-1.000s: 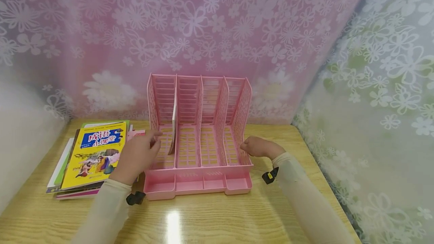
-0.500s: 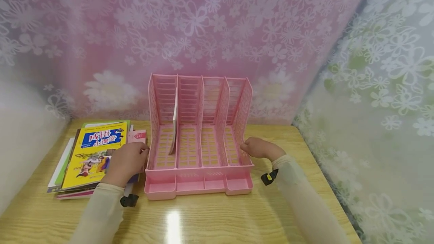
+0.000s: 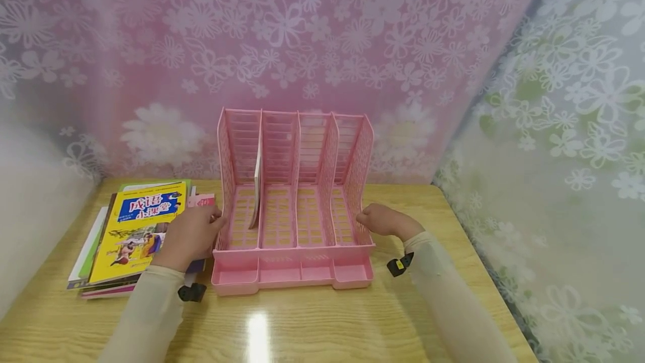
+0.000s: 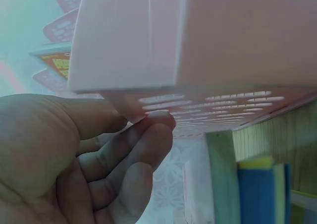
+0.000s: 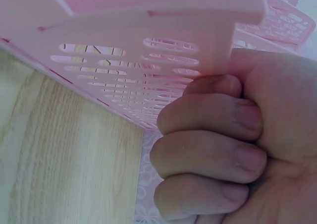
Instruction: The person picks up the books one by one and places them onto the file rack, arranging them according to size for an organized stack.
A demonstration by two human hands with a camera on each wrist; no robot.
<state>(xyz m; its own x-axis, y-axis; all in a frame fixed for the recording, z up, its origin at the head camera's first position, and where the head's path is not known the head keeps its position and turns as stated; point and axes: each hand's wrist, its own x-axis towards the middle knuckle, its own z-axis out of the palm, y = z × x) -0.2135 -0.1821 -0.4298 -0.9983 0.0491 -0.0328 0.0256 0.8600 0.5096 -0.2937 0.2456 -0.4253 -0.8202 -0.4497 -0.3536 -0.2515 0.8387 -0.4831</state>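
A pink plastic book rack [image 3: 279, 258] with upright dividers and a shallow front tray stands on the wooden table. My left hand [image 3: 188, 234] is at its left side; in the left wrist view thumb and fingers pinch the edge of the perforated side panel [image 4: 213, 102]. On the opposite side, my right hand [image 3: 385, 220] grips the right panel [image 5: 124, 60], its fingers curled against the outer face and the thumb hidden behind the edge. One thin book [image 3: 257, 189] stands upright in the leftmost compartment, leaning along the divider.
Left of the rack lies a stack of books topped by a yellow one [image 3: 136, 234], partly behind my left forearm. A pink booklet [image 3: 204, 200] pokes out beside it. A floral curtain [image 3: 302, 43] hangs behind the table [image 3: 322, 329], and another covers the right side.
My left hand has moved left and down from the front of the leftmost compartment to the rack's left panel and taken hold there. The right hand keeps its grip.
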